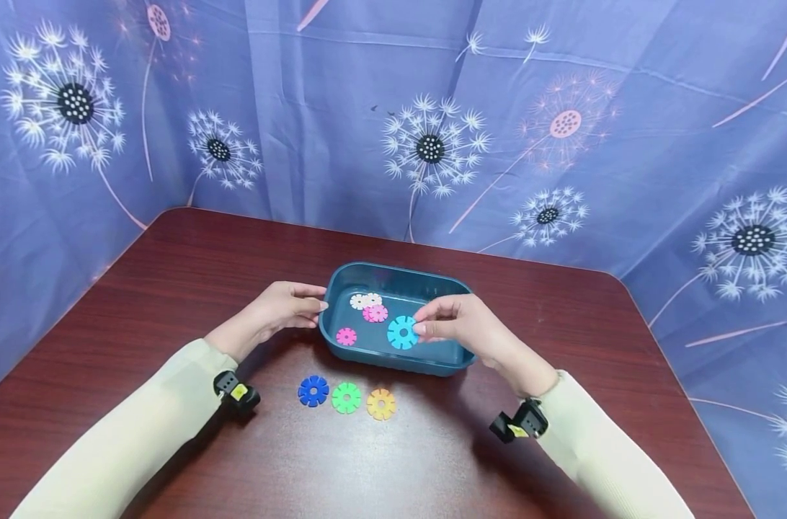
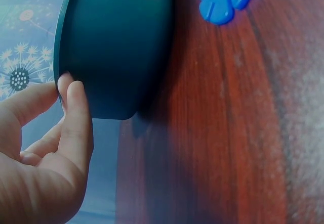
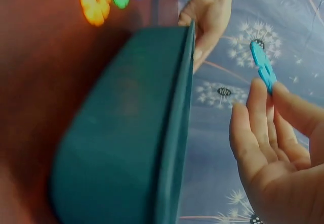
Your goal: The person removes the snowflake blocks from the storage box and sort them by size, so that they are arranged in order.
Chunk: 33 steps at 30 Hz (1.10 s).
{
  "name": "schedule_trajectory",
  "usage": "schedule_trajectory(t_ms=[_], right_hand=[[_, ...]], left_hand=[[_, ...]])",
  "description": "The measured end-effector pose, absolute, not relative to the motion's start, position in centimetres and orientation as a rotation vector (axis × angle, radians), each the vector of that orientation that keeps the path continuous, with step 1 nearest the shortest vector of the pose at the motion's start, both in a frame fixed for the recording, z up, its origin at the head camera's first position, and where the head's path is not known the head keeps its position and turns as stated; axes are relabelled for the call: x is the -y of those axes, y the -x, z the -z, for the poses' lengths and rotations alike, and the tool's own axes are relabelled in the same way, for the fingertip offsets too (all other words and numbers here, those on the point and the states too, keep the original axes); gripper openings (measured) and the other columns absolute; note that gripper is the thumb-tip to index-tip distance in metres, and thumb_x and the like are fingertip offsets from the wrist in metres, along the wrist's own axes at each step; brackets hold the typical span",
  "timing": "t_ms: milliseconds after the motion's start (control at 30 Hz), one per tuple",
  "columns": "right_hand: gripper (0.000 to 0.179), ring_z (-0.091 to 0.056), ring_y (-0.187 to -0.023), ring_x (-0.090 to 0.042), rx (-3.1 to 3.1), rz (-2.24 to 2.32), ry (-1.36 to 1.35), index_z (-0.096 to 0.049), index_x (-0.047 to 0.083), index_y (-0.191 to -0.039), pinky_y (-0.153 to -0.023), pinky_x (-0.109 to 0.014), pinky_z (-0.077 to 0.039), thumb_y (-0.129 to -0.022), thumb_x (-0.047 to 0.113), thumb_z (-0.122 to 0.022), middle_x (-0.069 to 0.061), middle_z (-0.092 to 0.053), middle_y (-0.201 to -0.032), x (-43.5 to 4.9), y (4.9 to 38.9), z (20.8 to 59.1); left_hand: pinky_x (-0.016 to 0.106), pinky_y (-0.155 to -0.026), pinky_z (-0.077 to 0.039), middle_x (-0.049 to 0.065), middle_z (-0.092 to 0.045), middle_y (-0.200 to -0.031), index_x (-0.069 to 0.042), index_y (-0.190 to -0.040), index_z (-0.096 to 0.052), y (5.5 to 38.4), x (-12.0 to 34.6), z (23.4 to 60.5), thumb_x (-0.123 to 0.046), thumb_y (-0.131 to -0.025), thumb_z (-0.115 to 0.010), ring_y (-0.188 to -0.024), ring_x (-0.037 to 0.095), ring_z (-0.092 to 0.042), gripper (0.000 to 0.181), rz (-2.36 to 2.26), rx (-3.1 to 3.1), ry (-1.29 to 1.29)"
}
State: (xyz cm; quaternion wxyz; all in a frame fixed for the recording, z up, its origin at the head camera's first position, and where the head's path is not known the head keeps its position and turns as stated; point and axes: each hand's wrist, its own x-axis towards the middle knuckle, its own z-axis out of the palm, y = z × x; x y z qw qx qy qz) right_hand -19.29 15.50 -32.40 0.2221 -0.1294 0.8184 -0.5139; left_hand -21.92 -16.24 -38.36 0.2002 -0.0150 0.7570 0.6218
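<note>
My right hand (image 1: 465,324) pinches a light blue notched plastic disc (image 1: 402,333) between thumb and fingers, above the dark teal basin (image 1: 393,366). The right wrist view shows that disc (image 3: 262,64) edge-on at the fingertips. My left hand (image 1: 290,311) holds the basin's left end, with thumb and fingertips at the rim in the left wrist view. Inside the basin lie two pink discs (image 1: 346,336) and some white discs (image 1: 357,302), a few overlapping. In front of it, a dark blue disc (image 1: 313,391), a green disc (image 1: 346,398) and a yellow-orange disc (image 1: 381,404) form a row.
Everything stands on a dark red-brown wooden table (image 1: 238,461). Behind and beside it hangs a blue curtain (image 1: 341,144) with a dandelion print. Each wrist wears a small black camera (image 1: 234,393), and both sleeves are pale.
</note>
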Motion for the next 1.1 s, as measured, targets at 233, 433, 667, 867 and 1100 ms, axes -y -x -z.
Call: schedule_trajectory(t_ms=[233, 433, 667, 867, 1100], right_hand=[[0.033, -0.077, -0.083, -0.010, -2.190, 1.553, 0.277, -0.066, -0.014, -0.117, -0.088, -0.031, -0.064, -0.094, 0.008, -0.072, 0.007, -0.072, -0.081, -16.7, 16.7, 33.6], [0.038, -0.078, -0.084, -0.013, -2.132, 1.606, 0.230, -0.063, -0.017, -0.117, -0.087, -0.037, -0.065, -0.092, 0.008, -0.074, 0.004, -0.071, -0.082, -17.5, 14.8, 34.6], [0.040, -0.077, -0.082, -0.013, -2.066, 1.650, 0.160, -0.064, -0.017, -0.113, -0.084, -0.037, -0.065, -0.090, 0.013, -0.078, 0.002, -0.074, -0.084, -18.2, 13.2, 35.9], [0.037, -0.077, -0.079, -0.010, -1.970, 1.657, 0.123, -0.067, -0.014, -0.108, -0.083, -0.034, -0.066, -0.091, 0.017, -0.078, 0.002, -0.076, -0.083, -18.5, 12.0, 37.7], [0.029, -0.077, -0.076, -0.010, -1.960, 1.642, 0.050, -0.069, -0.010, -0.108, -0.077, -0.029, -0.066, -0.093, 0.014, -0.075, -0.001, -0.079, -0.085, -18.4, 11.7, 39.5]], left_hand=[[0.021, -0.075, -0.064, -0.004, -0.070, -0.081, 0.009, -0.146, -0.049, 22.0, 16.2, 38.5, -0.008, -0.099, -0.064, -0.071, 0.006, -0.067, 0.052, -1.731, -2.121, 0.048], [0.021, -0.075, -0.064, -0.003, -0.070, -0.082, 0.010, -0.146, -0.049, 22.0, 16.3, 38.4, -0.007, -0.098, -0.063, -0.071, 0.006, -0.067, 0.052, -1.739, -2.117, 0.037], [0.021, -0.076, -0.064, -0.002, -0.071, -0.084, 0.008, -0.146, -0.049, 22.0, 16.2, 38.5, -0.009, -0.098, -0.065, -0.071, 0.006, -0.068, 0.053, -1.728, -2.123, 0.047], [0.023, -0.079, -0.064, 0.000, -0.072, -0.086, 0.007, -0.146, -0.050, 22.1, 16.1, 38.5, -0.010, -0.099, -0.065, -0.073, 0.007, -0.068, 0.052, -1.720, -2.130, 0.042], [0.023, -0.077, -0.064, -0.002, -0.071, -0.083, 0.008, -0.146, -0.049, 22.1, 16.3, 38.5, -0.009, -0.099, -0.064, -0.072, 0.007, -0.068, 0.052, -1.730, -2.124, 0.039]])
